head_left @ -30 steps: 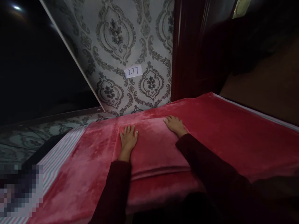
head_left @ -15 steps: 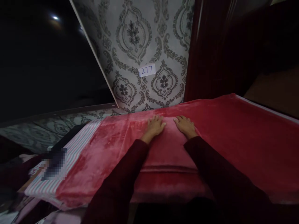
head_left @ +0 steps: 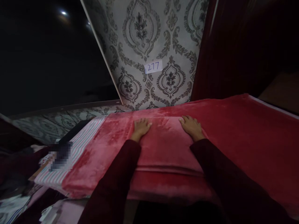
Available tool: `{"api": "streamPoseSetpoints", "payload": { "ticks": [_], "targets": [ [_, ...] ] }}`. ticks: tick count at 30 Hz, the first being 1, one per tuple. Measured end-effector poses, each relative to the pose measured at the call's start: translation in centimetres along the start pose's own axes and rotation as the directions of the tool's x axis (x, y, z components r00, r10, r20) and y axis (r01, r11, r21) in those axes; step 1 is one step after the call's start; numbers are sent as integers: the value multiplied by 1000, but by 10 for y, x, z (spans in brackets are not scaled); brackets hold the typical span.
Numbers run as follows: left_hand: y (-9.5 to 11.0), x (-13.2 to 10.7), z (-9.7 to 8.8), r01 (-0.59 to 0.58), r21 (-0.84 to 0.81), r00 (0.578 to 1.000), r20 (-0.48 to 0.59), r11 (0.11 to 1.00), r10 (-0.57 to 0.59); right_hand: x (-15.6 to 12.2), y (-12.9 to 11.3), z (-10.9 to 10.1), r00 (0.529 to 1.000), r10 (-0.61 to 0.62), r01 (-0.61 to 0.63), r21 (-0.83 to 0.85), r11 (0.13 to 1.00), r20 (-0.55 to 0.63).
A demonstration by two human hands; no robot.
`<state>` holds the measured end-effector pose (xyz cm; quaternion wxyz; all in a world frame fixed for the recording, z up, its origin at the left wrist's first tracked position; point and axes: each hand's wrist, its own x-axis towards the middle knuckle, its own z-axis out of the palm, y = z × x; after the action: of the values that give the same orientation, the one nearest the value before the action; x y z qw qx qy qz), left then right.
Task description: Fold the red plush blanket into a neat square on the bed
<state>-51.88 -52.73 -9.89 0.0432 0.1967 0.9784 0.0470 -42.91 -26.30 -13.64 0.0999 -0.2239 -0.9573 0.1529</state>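
Observation:
A folded red plush cloth (head_left: 167, 149) lies on a wider red plush blanket (head_left: 245, 133) spread over a flat surface. My left hand (head_left: 140, 128) lies flat on the folded cloth's far left corner, fingers stretched out. My right hand (head_left: 192, 127) rests flat on its far right corner, fingers apart. Both arms are in dark red sleeves. Neither hand holds anything.
Grey patterned wallpaper (head_left: 151, 37) stands behind, with a white label reading 277 (head_left: 153, 67). A striped pink and white cloth (head_left: 70, 152) shows under the blanket at left. Dark red curtain (head_left: 224, 49) hangs at right. Clutter lies at the lower left.
My left hand slid from the middle of the folded cloth's far edge back out to the left corner. The right hand stayed at the right corner. The view shifted a little.

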Motion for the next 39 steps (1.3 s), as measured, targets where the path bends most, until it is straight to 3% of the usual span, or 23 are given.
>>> {"api": "streamPoseSetpoints", "payload": {
  "ticks": [3, 6, 9, 12, 14, 17, 19, 21, 24, 27, 29, 35, 39],
  "targets": [
    [-40, -9, 3, 131, -38, 990, -45, 991, -133, 0, -1, 0, 1000, 10, -10, 6, 1000, 2],
    [-53, -19, 14, 197, -41, 959, -202, 980, -201, 1, -1, 2, 1000, 8, -8, 11, 1000, 7],
    [-49, -23, 17, 101, 62, 934, -350, 993, -73, 1, 0, -1, 1000, 2, -2, -23, 1000, 2],
    [-44, -20, 6, -9, 67, 944, -328, 998, 30, 3, -10, -12, 999, 34, -30, -113, 993, 38],
    [-41, -16, -2, 18, 28, 960, -281, 999, -9, 5, -30, -21, 997, -25, 36, -165, 986, 67],
    [-32, -10, -4, 42, 19, 969, -245, 999, -37, 4, -81, -24, 945, -303, 318, -139, 938, 121],
    [-25, -9, 3, 5, 49, 964, -265, 999, 9, -1, -118, -14, 883, -446, 461, -97, 882, 146],
    [-18, -10, 13, -24, 79, 960, -276, 997, 45, -9, -146, 3, 854, -501, 514, -80, 854, 143],
    [-16, -13, 26, -29, 103, 964, -261, 994, 55, -21, -161, 31, 834, -539, 548, -56, 835, 117],
    [-18, -12, 31, -23, 116, 962, -268, 993, 53, -20, -146, 42, 849, -522, 526, -43, 849, 81],
    [-20, -11, 31, -19, 108, 961, -272, 994, 48, -13, -124, 38, 887, -457, 461, -72, 885, 69],
    [-23, -7, 32, -34, 77, 962, -266, 996, 54, 3, -30, 7, 983, -183, 180, -208, 961, 5],
    [-21, -9, 32, -35, 57, 963, -263, 998, 49, -7, 21, 0, 999, 20, -17, -106, 994, 26]
  ]
}}
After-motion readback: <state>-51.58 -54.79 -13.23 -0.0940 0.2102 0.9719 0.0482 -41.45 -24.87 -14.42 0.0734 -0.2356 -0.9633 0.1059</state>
